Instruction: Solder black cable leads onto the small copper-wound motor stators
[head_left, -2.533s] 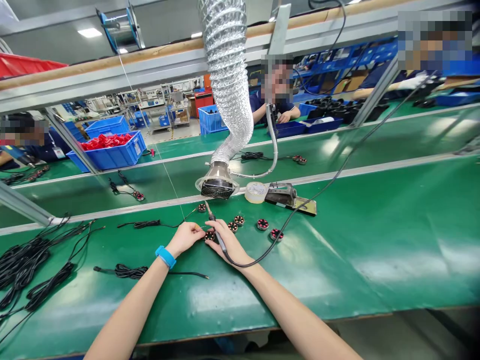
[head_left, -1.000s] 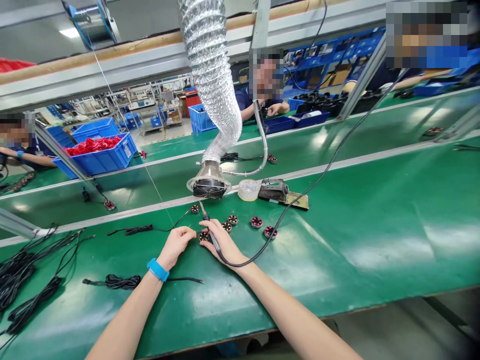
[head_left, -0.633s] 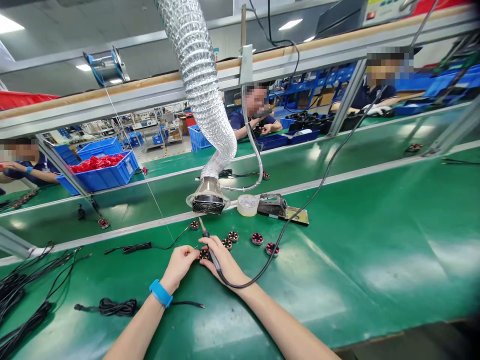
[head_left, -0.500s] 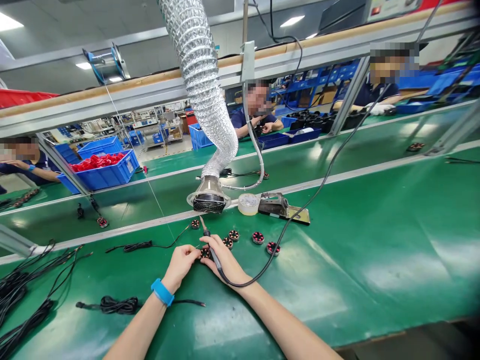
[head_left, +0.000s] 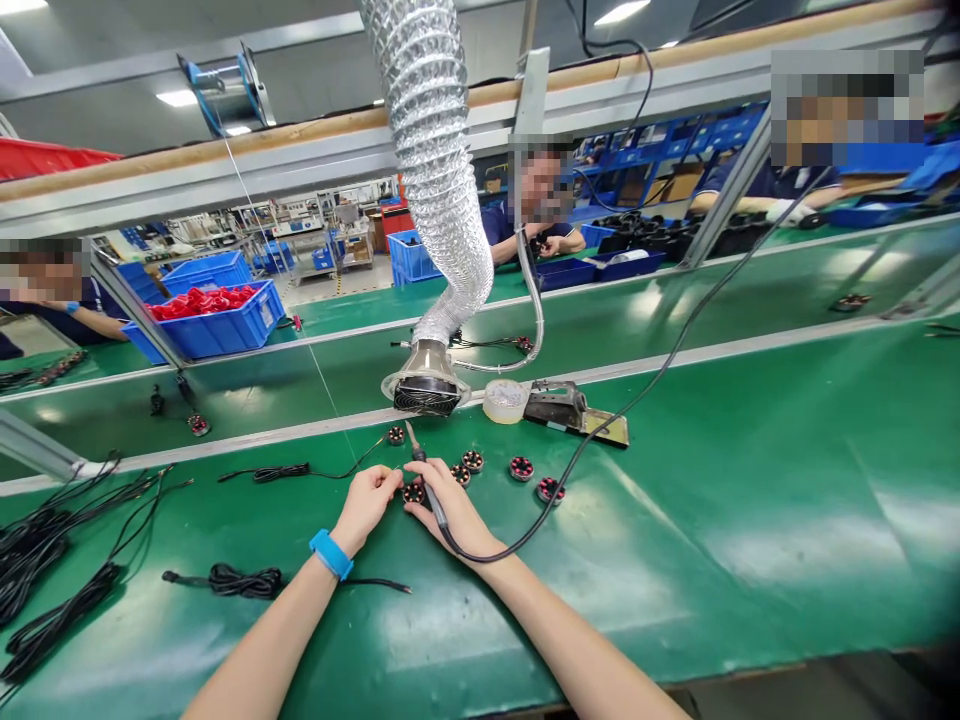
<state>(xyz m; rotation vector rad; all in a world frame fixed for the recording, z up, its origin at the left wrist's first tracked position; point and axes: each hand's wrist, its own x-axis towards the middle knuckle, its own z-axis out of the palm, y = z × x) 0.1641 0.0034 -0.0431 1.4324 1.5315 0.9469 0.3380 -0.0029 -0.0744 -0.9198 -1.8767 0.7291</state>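
Note:
My left hand (head_left: 367,508), with a blue band on its wrist, is closed in a pinch on a thin strand that looks like solder wire. In my right hand (head_left: 457,510) is a soldering iron (head_left: 435,506), its tip pointing up and away from me. A small round motor stator (head_left: 413,493) with copper windings lies between my hands, touched by or close to the right fingers. Two more copper-wound stators (head_left: 472,460) sit just beyond my right hand. Another stator (head_left: 396,435) with a black cable (head_left: 281,472) beside it lies farther off.
A fume duct (head_left: 427,380) hangs over the green bench. Behind the stators are a tape roll (head_left: 505,400) and an iron stand (head_left: 559,408). Two red-wound stators (head_left: 521,468) lie to the right, black cables (head_left: 45,560) to the left. Co-workers sit across the bench.
The view has shifted slightly, so the bench appears a little higher and farther right. Just beside the stator, my left hand has drawn slightly away from it; the right hand keeps the soldering iron.

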